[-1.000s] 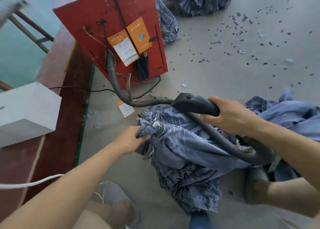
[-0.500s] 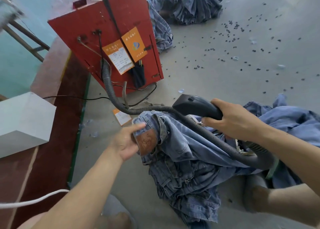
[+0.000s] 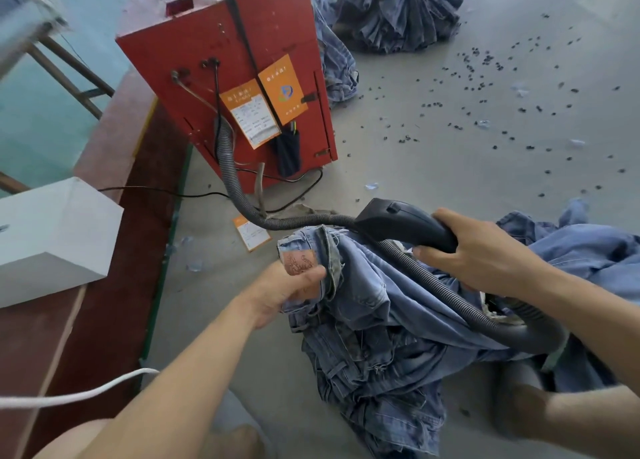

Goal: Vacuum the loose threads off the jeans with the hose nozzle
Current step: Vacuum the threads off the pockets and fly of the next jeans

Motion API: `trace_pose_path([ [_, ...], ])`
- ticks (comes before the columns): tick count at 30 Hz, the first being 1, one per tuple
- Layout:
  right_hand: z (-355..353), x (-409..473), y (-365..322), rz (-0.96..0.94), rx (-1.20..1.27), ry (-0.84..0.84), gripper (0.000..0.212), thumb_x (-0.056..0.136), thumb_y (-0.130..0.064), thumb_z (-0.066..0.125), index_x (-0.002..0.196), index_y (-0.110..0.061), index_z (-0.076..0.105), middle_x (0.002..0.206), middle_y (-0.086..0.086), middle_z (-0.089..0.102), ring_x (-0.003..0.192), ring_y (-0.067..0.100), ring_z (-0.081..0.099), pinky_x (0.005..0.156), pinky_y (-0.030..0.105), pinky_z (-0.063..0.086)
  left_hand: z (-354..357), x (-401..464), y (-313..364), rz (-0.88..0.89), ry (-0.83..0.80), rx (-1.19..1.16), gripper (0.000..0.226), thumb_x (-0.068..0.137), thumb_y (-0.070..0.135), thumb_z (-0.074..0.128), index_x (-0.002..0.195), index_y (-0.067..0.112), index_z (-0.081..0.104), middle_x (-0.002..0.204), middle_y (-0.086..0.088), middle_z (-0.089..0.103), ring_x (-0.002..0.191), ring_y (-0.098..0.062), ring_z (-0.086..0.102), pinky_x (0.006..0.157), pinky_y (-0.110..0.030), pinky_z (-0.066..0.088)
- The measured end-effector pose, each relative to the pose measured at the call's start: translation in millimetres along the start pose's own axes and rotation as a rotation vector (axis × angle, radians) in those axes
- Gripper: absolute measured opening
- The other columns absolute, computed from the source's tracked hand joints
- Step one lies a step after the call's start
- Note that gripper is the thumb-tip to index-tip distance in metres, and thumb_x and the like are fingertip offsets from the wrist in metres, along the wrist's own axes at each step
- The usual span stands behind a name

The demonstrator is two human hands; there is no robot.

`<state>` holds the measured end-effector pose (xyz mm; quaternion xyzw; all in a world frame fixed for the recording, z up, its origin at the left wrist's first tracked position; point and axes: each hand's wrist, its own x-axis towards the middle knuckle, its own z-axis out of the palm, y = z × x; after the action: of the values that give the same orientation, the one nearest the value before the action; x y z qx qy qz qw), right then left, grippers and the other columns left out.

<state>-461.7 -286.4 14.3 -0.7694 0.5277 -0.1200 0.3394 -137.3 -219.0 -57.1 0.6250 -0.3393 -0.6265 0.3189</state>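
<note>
A crumpled pair of blue jeans (image 3: pixel 374 306) lies on the grey floor in front of me. My left hand (image 3: pixel 287 292) grips the waistband by its brown leather patch (image 3: pixel 299 262), thumb on top. My right hand (image 3: pixel 485 254) grips the handle of the black hose nozzle (image 3: pixel 398 223), whose wide end sits just above the waistband's frayed edge. A grey ribbed hose (image 3: pixel 450 292) loops over the jeans to the right, and another stretch of hose (image 3: pixel 228 167) runs up to the red vacuum box (image 3: pixel 207 53).
A white box (image 3: pixel 52 230) sits on a dark red ledge at left. An orange tag (image 3: pixel 251 233) lies on the floor. Piles of jeans (image 3: pixel 391 8) lie at the back, more denim (image 3: pixel 588 247) at right. Small dark bits dot the floor. A white cord (image 3: pixel 79 392) crosses lower left.
My left hand has turned the waistband up and regripped it, so the leather patch now faces me under my thumb. The nozzle stays just above the waistband.
</note>
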Motion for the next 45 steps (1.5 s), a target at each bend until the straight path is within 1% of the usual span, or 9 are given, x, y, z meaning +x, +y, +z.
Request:
trace_pose_path([
  [8, 3.0, -3.5, -2.6, -0.001, -0.020, -0.032, 0.021, 0.087, -0.062, 0.062, 0.096, -0.047, 0.050, 0.077, -0.031, 0.065, 0.055, 0.002, 0.063, 0.048, 0.027, 0.045, 21.6, 9.5, -0.1, 0.039, 0.495, 0.192, 0.017, 0.076, 0.015, 0.084, 0.084, 0.004, 0.075, 0.071, -0.001, 0.073, 0.063, -0.019, 0.068, 0.069, -0.049, 0.062],
  [15, -0.4, -4.4, -7.3, -0.009, -0.016, -0.036, 0.018, 0.089, -0.059, 0.063, 0.094, -0.048, 0.050, 0.077, -0.032, 0.065, 0.053, 0.001, 0.062, 0.044, 0.019, 0.039, 9.5, 8.1, 18.1, -0.107, 0.297, -0.287, 0.017, 0.097, 0.000, 0.054, 0.096, 0.011, 0.067, 0.080, -0.015, 0.074, 0.061, -0.026, 0.072, 0.056, -0.045, 0.062],
  [18, -0.7, -5.6, -10.3, -0.008, -0.011, -0.043, 0.016, 0.090, -0.057, 0.065, 0.092, -0.054, 0.049, 0.077, -0.031, 0.066, 0.052, 0.002, 0.062, 0.049, 0.027, 0.045, 5.9, 5.0, 22.5, -0.088, 0.185, -0.357, 0.008, 0.092, 0.018, 0.077, 0.096, 0.016, 0.071, 0.087, -0.014, 0.074, 0.065, -0.028, 0.069, 0.057, -0.039, 0.059],
  [20, -0.6, -6.7, -12.1, -0.005, -0.020, -0.049, 0.016, 0.090, -0.057, 0.064, 0.093, -0.055, 0.048, 0.077, -0.031, 0.066, 0.052, 0.002, 0.063, 0.050, 0.028, 0.045, 7.9, 3.9, 20.8, -0.095, 0.208, -0.253, 0.039, 0.073, 0.024, 0.091, 0.104, 0.010, 0.073, 0.088, -0.014, 0.075, 0.068, -0.028, 0.070, 0.063, -0.040, 0.060],
  [25, -1.8, -9.0, -14.4, -0.008, -0.026, -0.052, 0.018, 0.088, -0.058, 0.062, 0.094, -0.046, 0.050, 0.077, -0.025, 0.067, 0.050, 0.006, 0.062, 0.047, 0.027, 0.046, 2.1, -0.7, 25.0, -0.086, 0.183, -0.318, 0.047, 0.082, 0.020, 0.080, 0.123, 0.002, 0.067, 0.106, -0.022, 0.074, 0.083, -0.033, 0.073, 0.077, -0.050, 0.062],
  [31, -8.9, -19.4, -19.8, -0.067, 0.014, -0.074, 0.021, 0.090, -0.056, 0.066, 0.098, -0.041, 0.054, 0.072, -0.014, 0.067, 0.048, 0.007, 0.057, 0.049, 0.028, 0.044, 17.5, -11.5, 34.1, 0.021, -0.141, -0.600, 0.028, 0.099, 0.028, 0.057, 0.096, 0.012, 0.080, 0.102, -0.015, 0.076, 0.092, -0.029, 0.076, 0.079, -0.043, 0.062],
  [38, -17.2, -29.2, -26.0, -0.081, 0.069, -0.071, 0.017, 0.091, -0.046, 0.069, 0.089, -0.046, 0.053, 0.058, -0.008, 0.064, 0.038, 0.011, 0.054, 0.040, 0.020, 0.042, 21.7, -0.2, 36.1, 0.020, 0.357, 0.104, 0.046, 0.096, 0.056, 0.064, 0.083, 0.012, 0.064, 0.053, 0.002, 0.059, 0.044, -0.012, 0.054, 0.054, -0.028, 0.048],
  [42, -19.3, -24.5, -23.6, -0.045, 0.112, -0.048, 0.017, 0.094, -0.039, 0.070, 0.089, -0.039, 0.053, 0.049, -0.006, 0.061, 0.031, 0.013, 0.054, 0.036, 0.020, 0.041, 12.3, 4.3, 26.1, -0.086, 0.343, -0.103, 0.042, 0.079, 0.039, 0.088, 0.104, 0.010, 0.072, 0.084, -0.006, 0.079, 0.071, -0.021, 0.077, 0.062, -0.035, 0.061],
  [45, -19.4, -21.9, -21.6, -0.036, 0.129, -0.046, 0.016, 0.095, -0.040, 0.069, 0.091, -0.039, 0.053, 0.048, -0.007, 0.062, 0.030, 0.010, 0.054, 0.035, 0.018, 0.041, -0.9, 13.3, 10.0, -0.022, 0.650, -0.332, 0.049, 0.083, 0.010, 0.085, 0.120, 0.013, 0.054, 0.101, -0.016, 0.074, 0.082, -0.029, 0.076, 0.069, -0.044, 0.064],
])
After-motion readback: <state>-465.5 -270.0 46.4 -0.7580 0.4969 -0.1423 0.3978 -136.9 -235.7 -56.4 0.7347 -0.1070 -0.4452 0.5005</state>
